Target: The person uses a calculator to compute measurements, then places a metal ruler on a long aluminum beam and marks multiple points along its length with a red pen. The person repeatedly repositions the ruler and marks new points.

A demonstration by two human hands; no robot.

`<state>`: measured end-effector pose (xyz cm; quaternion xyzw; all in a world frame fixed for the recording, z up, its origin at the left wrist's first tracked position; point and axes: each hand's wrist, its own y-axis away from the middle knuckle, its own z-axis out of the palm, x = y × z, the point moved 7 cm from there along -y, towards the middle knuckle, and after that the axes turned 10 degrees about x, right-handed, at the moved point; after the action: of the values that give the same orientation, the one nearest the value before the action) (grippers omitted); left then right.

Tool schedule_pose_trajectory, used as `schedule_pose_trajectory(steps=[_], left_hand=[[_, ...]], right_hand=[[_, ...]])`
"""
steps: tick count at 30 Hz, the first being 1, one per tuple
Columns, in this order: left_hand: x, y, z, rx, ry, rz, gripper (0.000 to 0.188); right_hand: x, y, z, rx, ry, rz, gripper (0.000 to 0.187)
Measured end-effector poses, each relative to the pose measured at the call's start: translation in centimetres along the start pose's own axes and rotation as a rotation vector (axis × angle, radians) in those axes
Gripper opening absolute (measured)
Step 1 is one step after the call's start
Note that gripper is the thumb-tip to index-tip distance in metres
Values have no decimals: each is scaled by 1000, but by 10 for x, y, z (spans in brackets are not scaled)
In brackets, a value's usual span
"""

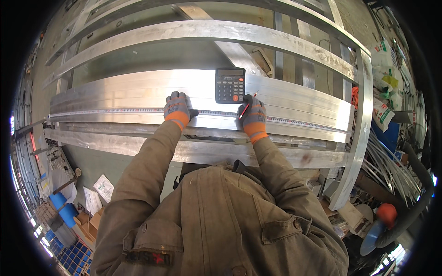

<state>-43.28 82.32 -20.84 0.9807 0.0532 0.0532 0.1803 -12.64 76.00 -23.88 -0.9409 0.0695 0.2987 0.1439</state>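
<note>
A long measuring tape (pixel 216 113) is stretched across the silvery metal profiles (pixel 138 87) in front of me. My left hand (pixel 177 110), in a grey and orange glove, presses on the tape left of the middle, its thumb spread to the right. Further right, my right hand (pixel 253 117), gloved alike, rests over the tape with a red pencil (pixel 245 109) pinched in its fingers, tilted up to the right. Just above that hand a black calculator (pixel 230 85) lies on the profiles. Palms and the undersides of the fingers are hidden.
A metal frame with long bars (pixel 202 29) surrounds the profiles, with an upright post (pixel 363 115) at the right. Metal strips (pixel 391 165), plastic bags (pixel 382 115) and a thick grey hose (pixel 410 202) are at the right. Cardboard boxes (pixel 87 224) stand at lower left.
</note>
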Motion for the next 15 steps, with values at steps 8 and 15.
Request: schedule_pose_trajectory(steps=[8,15], left_hand=[[1,-5,0,-52,-78,0,87],[-1,-5,0,-34,-56,21,86]], right_hand=[[-36,6,-1,14,-251,-24,31],[-77,9,29,-148,-230,-145,37]])
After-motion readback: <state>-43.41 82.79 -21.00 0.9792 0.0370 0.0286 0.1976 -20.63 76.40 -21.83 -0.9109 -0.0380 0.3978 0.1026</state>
